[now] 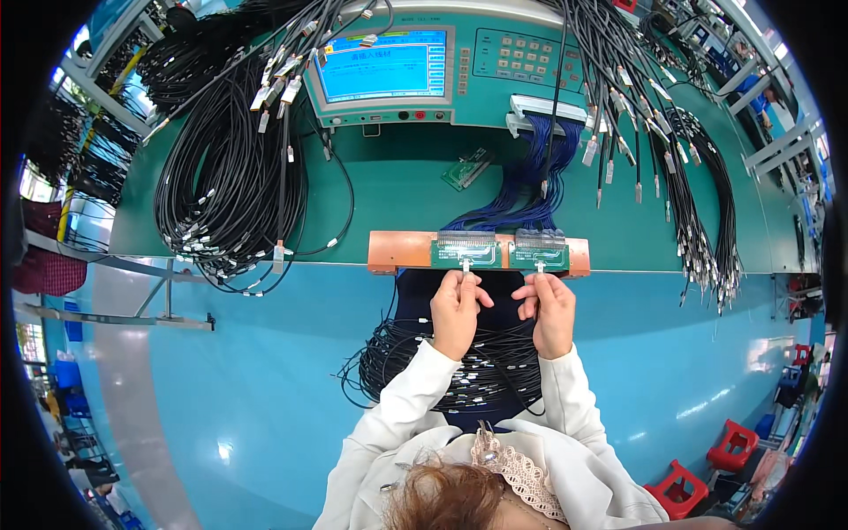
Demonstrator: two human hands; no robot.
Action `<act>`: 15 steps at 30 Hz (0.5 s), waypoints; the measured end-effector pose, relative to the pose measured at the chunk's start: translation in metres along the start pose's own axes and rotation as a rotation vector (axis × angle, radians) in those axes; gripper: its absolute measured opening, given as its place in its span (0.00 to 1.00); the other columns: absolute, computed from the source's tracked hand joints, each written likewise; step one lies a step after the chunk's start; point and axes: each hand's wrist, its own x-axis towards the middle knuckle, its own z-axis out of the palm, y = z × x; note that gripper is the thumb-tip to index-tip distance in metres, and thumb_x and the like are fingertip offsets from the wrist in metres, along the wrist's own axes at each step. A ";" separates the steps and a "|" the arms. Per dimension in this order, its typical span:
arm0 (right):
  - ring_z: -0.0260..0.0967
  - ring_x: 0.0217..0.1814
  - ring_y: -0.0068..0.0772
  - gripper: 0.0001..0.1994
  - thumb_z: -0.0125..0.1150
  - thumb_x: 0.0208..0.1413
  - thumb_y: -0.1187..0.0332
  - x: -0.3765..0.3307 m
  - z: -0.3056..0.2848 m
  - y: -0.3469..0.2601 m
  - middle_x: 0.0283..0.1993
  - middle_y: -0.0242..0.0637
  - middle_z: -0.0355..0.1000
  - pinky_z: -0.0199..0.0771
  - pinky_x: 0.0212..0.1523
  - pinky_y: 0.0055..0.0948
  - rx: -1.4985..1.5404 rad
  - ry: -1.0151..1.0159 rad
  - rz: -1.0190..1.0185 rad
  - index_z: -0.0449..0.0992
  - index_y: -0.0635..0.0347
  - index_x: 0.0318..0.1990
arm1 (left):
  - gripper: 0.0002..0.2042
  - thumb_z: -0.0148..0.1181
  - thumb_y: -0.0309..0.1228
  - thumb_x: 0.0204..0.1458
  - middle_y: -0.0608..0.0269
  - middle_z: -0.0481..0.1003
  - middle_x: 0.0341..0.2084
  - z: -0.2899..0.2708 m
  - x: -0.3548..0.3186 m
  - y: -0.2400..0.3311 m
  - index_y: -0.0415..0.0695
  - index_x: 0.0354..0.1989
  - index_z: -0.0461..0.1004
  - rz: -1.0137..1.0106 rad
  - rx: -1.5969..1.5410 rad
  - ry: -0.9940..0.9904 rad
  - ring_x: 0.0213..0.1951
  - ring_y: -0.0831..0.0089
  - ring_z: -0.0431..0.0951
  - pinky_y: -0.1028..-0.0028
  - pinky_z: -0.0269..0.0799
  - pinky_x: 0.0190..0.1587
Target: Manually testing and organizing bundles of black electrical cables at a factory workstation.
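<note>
My left hand (pixel 456 316) pinches a small cable connector (pixel 466 265) at the front edge of the left green circuit board (pixel 449 256). My right hand (pixel 552 320) does the same with another cable connector (pixel 541 266) at the right green circuit board (pixel 558 258). Both connectors touch the boards; how deep they sit I cannot tell. An orange block (pixel 386 251) on the table's front edge carries the boards. Blue wires (pixel 521 190) run from them to a teal tester (pixel 389 106) with a lit screen. Black cables (pixel 495 362) lie bundled across my lap.
A coiled bundle of black cables (pixel 225 177) hangs at the left of the green table (pixel 389 190). More cables with clear-tipped plugs (pixel 698 203) drape over its right side. A loose circuit board (pixel 465 170) lies below the tester. Red stools (pixel 678 488) stand at the lower right.
</note>
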 end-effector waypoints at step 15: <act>0.67 0.18 0.27 0.08 0.51 0.58 0.71 -0.085 -0.021 -0.106 0.23 0.40 0.73 0.68 0.23 0.25 -0.915 -0.354 -0.326 0.70 0.66 0.29 | 0.07 0.49 0.27 0.57 0.61 0.74 0.24 -0.023 -0.098 0.103 0.36 0.32 0.71 0.054 0.396 -0.554 0.25 0.74 0.72 0.77 0.68 0.31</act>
